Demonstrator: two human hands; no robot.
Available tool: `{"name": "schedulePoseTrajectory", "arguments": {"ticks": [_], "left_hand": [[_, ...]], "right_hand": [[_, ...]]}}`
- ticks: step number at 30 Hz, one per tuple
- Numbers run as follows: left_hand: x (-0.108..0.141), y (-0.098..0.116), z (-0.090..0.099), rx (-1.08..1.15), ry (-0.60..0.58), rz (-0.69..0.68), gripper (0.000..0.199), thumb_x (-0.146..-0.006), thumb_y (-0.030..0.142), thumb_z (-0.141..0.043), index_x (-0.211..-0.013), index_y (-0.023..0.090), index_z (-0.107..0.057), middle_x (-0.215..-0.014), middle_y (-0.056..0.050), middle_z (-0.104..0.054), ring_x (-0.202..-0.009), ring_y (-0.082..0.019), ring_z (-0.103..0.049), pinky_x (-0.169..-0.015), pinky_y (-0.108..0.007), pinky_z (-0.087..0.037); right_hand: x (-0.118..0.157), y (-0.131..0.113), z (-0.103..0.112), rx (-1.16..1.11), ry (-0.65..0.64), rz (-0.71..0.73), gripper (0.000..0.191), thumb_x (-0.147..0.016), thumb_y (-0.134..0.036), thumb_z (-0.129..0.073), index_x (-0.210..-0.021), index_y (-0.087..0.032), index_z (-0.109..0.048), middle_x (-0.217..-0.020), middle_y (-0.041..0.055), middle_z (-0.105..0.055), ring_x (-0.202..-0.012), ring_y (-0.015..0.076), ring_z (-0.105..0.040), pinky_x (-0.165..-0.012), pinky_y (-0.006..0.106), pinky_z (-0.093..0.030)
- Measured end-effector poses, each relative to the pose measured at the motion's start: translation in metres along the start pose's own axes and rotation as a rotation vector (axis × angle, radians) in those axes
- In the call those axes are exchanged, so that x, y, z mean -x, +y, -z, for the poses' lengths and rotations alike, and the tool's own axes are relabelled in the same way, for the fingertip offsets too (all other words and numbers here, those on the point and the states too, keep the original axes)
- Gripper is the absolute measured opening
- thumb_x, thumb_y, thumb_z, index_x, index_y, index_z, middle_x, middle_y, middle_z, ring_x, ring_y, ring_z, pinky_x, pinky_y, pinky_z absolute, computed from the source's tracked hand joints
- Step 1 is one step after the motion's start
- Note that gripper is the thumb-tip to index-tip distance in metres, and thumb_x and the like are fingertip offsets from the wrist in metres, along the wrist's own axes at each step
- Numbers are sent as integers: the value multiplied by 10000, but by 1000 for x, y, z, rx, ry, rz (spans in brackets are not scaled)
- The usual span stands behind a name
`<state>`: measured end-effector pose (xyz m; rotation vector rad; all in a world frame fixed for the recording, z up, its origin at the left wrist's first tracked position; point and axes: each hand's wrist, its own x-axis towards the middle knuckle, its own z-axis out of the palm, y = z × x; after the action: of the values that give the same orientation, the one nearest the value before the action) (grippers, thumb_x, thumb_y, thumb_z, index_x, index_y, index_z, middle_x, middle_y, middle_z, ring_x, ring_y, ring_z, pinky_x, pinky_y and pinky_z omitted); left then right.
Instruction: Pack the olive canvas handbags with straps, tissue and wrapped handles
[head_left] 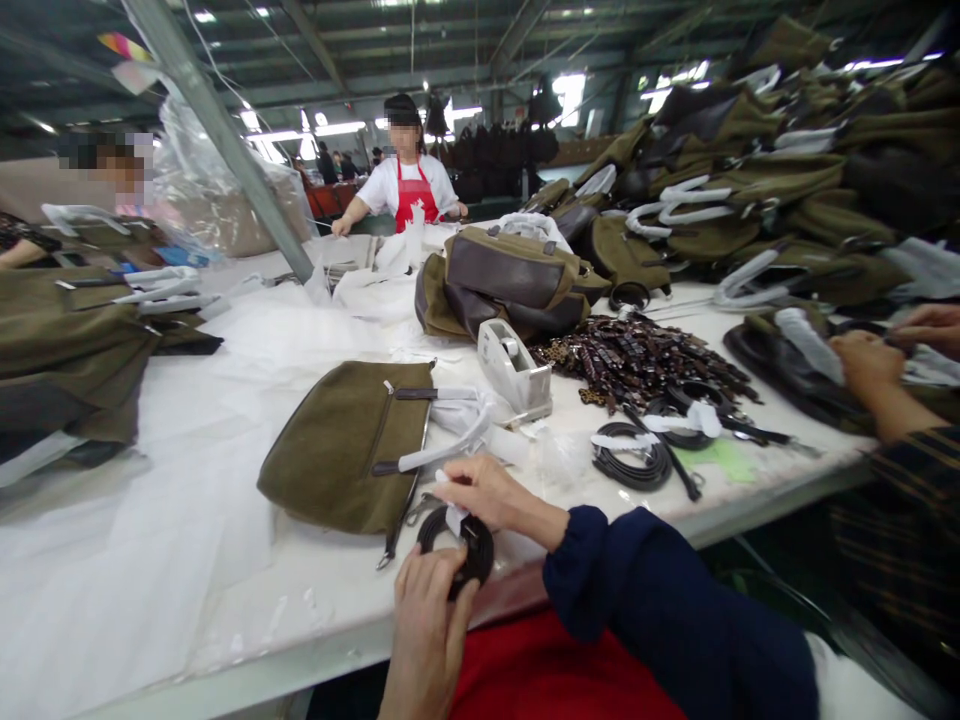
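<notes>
Near the table's front edge lies a coiled black strap (478, 568) with a white wrapping strip (455, 517) across its top. My left hand (431, 600) grips the coil's lower side, its fingers closed over the rim. From above, my right hand (484, 490) pinches the white strip at the coil. A metal clip (420, 510) shows beside the coil, close to an olive bag (337, 450). That bag lies flat, its wrapped handles (450, 445) pointing right, just behind my right hand.
A tape dispenser (514, 370) stands behind the bag, beside a heap of dark brown pieces (645, 360). More coiled straps (634, 455) lie to the right. Olive bags (780, 190) pile up at right. A co-worker's hand (870, 365) works there; another person (409, 180) stands across the table.
</notes>
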<state>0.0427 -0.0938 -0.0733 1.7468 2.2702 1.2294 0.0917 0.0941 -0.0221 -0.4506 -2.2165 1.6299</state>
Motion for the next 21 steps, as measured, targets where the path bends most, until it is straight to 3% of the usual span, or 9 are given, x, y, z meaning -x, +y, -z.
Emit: {"name": "schedulePoseTrajectory", "arguments": {"ticks": [3, 5, 7, 9, 12, 15, 18, 21], "left_hand": [[0, 6, -4, -36, 39, 100, 391, -905, 367, -624, -1244, 213, -504, -1139, -104, -644, -1080, -290, -587, -1071, -531, -334], [-2, 5, -4, -83, 41, 94, 523, -848, 419, -692, -1275, 203, -479, -1141, -120, -636, -1061, -314, -582, -1045, -554, -344], [-5, 0, -4, -99, 24, 54, 466, -864, 383, -678, -1255, 215, -489, -1135, -115, -641, -1043, -312, -582, -1016, -545, -363], [-8, -5, -3, -84, 13, 42, 339, -913, 304, -613, -1225, 229, -505, -1141, -104, -645, -1041, -295, -582, -976, -507, -399], [-11, -10, 1, -72, -19, 31, 299, -923, 256, -591, -1214, 241, -524, -1146, -89, -654, -1064, -286, -586, -954, -479, -429], [-13, -14, 7, -55, -63, 14, 307, -929, 230, -582, -1229, 262, -528, -1184, -72, -654, -1109, -269, -589, -993, -475, -427], [-16, -19, 16, -1, -105, 23, 310, -929, 224, -584, -1230, 282, -538, -1234, -59, -643, -1161, -253, -576, -1004, -445, -438], [-23, -17, 24, 49, -171, 51, 276, -919, 234, -591, -1192, 271, -570, -1208, -66, -649, -1142, -257, -587, -969, -423, -470]], "right_hand": [[4, -4, 2, -65, -100, -107, 336, -836, -285, -600, -579, -181, -409, -487, -75, -399, -444, 69, -407, -407, 178, -251], [8, -6, 3, -141, -118, -204, 304, -844, -302, -591, -603, -186, -445, -492, -65, -469, -406, 83, -453, -377, 179, -298], [13, -6, 4, -197, -112, -216, 298, -848, -319, -601, -618, -185, -467, -505, -60, -493, -394, 86, -461, -371, 184, -324], [19, -4, 6, -224, -79, -174, 301, -862, -335, -605, -633, -181, -485, -503, -62, -476, -402, 82, -444, -381, 184, -320], [31, -2, 9, -168, -5, -93, 311, -904, -325, -584, -647, -174, -493, -517, -60, -442, -456, 78, -412, -434, 185, -303], [47, -1, 11, 93, 44, 125, 331, -932, -299, -574, -641, -160, -502, -618, -30, -467, -586, 92, -437, -552, 205, -330], [64, 0, 11, 329, -7, 340, 302, -969, -307, -537, -716, -149, -585, -727, 9, -526, -683, 116, -477, -628, 230, -348], [73, 0, 10, 286, 2, 291, 277, -971, -295, -542, -748, -148, -616, -722, 5, -552, -679, 112, -495, -637, 223, -356]]}}
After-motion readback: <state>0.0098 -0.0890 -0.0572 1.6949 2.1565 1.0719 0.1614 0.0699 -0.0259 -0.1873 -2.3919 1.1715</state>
